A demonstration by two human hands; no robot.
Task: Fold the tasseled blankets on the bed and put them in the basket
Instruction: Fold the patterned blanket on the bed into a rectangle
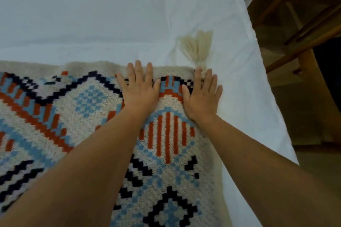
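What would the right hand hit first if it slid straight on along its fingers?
The cream tassel at the blanket corner, just ahead of the right hand; its index fingertip may touch the knot.

Single view: head cam, wide-angle, looks forward and down along both forearms. Camera faces across bed. Close range: left hand and right hand sit mid-frame, blanket fills lower left, white bed fills top. Bed edge runs diagonally down right side. Right margin dark: wooden frame there, possibly chair, too dim to confirm.
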